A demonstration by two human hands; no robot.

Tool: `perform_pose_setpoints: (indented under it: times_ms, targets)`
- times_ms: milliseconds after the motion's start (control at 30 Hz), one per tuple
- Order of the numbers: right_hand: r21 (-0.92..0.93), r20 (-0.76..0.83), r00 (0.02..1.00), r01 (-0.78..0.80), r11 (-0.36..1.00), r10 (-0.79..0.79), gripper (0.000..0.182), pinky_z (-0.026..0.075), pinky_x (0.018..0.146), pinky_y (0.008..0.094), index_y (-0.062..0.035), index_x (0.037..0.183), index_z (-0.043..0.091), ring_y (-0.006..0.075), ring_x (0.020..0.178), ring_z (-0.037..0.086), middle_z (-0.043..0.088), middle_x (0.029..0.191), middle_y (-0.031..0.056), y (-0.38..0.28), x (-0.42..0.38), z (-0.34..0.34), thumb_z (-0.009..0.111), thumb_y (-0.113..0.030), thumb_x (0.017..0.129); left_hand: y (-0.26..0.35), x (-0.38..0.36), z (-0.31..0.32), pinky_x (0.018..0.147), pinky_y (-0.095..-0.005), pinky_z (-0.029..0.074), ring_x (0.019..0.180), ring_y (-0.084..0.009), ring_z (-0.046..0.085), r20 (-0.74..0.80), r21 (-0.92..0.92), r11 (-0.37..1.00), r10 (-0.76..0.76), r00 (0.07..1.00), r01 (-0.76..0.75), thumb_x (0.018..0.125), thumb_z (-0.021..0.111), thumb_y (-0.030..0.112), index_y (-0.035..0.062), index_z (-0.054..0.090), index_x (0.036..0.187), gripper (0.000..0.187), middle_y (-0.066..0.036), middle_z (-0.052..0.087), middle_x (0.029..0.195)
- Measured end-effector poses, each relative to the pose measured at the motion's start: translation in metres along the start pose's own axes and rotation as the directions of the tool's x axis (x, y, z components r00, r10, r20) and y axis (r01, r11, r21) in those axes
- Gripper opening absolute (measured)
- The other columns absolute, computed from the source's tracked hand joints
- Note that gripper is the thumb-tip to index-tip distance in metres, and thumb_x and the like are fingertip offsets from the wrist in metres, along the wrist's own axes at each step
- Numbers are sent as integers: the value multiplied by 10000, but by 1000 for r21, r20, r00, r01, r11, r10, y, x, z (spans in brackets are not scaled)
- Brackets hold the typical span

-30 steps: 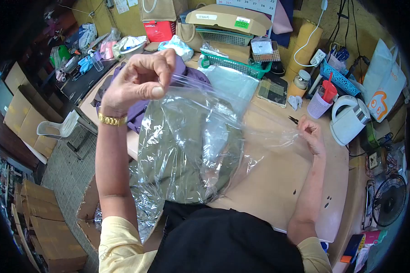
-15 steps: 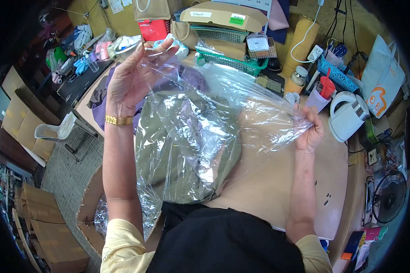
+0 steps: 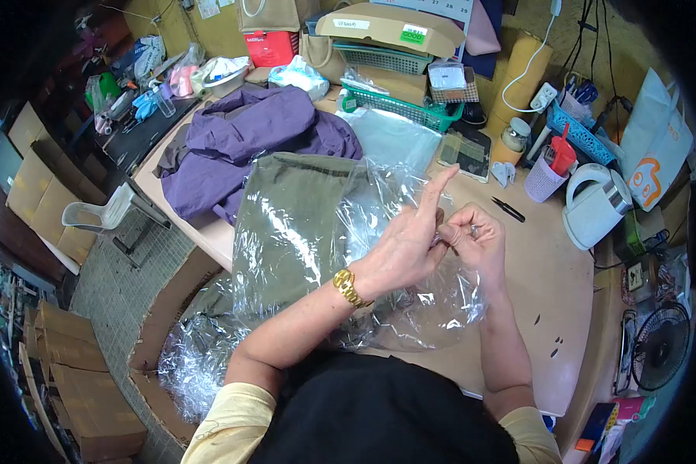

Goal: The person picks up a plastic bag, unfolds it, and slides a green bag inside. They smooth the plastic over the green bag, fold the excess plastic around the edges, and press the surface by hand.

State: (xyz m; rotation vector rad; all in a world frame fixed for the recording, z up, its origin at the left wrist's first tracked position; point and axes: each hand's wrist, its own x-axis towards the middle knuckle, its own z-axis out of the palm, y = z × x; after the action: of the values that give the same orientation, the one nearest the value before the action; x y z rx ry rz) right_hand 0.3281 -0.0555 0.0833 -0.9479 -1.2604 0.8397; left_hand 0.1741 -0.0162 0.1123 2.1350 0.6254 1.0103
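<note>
On the table in front of me lies a folded olive-green garment (image 3: 286, 232) inside a clear plastic bag (image 3: 460, 298). My left hand (image 3: 402, 243), with a gold watch at its wrist, pinches the bag's gathered end while its index finger points up. Close against it, my right hand (image 3: 475, 240) has thumb and fingers pressed together on the same bunched plastic. The exact grip between the fingertips is partly hidden. Beyond the bag are a crumpled purple garment (image 3: 247, 127) and a stack of flat clear bags (image 3: 398, 135).
Small black snips (image 3: 508, 209) lie right of my hands. Further right stand a white electric kettle (image 3: 595, 205) and a lilac cup (image 3: 545, 179). A green basket (image 3: 402, 107) sits at the back. At lower left, a cardboard box (image 3: 151, 340) holds plastic-wrapped items.
My left hand has come down and right from the raised bag edge to meet my right hand. The right hand has shifted slightly left and lower. The bag's open end is now gathered.
</note>
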Motion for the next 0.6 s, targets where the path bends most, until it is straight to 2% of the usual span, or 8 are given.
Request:
perform_pose_setpoints:
  times_ms: [33,100,167,233,367,433,533,600]
  targets:
    - [18,-22,1000,5,1000,-5,161,285,508,185,-30,887,621,-13,567,375,538,685,-59,4,3,-6,769,-90,865,-5,-2,-1,631,-400,464,622,-310,567,0,0,1000,0,1000,0,751,602,-76,88,185,1524,893,-74,513,682]
    - [95,-47,999,0,995,5,181,298,497,189,-46,902,598,9,541,385,519,676,-60,11,9,-16,743,-153,896,-20,-10,0,666,-403,449,629,-268,563,18,297,951,86,996,-88,735,601,-83,77,165,1527,918,-52,498,673]
    - [165,-84,996,3,986,11,211,312,485,193,-61,918,575,31,516,395,501,667,-60,18,19,-38,718,-216,928,-22,-17,-6,715,-388,435,638,-221,546,43,286,954,82,996,-91,712,602,-91,70,190,1506,909,-27,462,660]
    - [356,-152,986,-15,934,74,211,307,477,196,-74,934,573,35,496,382,489,651,-70,19,27,-63,680,-254,957,-32,-26,-11,730,-381,425,641,-204,525,76,209,976,-82,994,65,694,602,-100,69,239,1468,872,-21,426,655]
    - [162,-108,965,-221,962,240,231,314,493,194,-83,904,595,23,540,421,553,681,-48,0,23,-65,685,-289,956,-31,-27,-10,752,-366,416,658,-204,498,-3,231,971,-62,998,61,680,586,-117,79,264,1441,849,-23,420,698]
    - [-177,62,977,-189,966,202,228,316,484,182,-80,896,592,11,548,445,554,679,-53,-3,17,-31,702,-274,945,-30,-25,-3,821,-379,407,706,-224,510,-17,286,958,-14,1000,18,668,573,-124,77,265,1458,872,-27,439,735]
    - [49,190,955,-241,969,228,220,321,478,174,-70,887,586,10,569,475,563,691,-43,4,12,-16,727,-235,926,-35,-26,6,997,-491,376,856,-288,580,15,348,930,121,993,-119,651,583,-137,84,240,1510,952,-93,547,855]
    - [124,152,963,-244,962,224,209,310,469,175,-72,882,580,13,549,463,558,686,-42,8,11,-19,735,-209,916,-34,-29,5,1014,-506,368,864,-287,580,20,360,926,117,993,-116,649,580,-139,84,253,1505,942,-90,550,863]
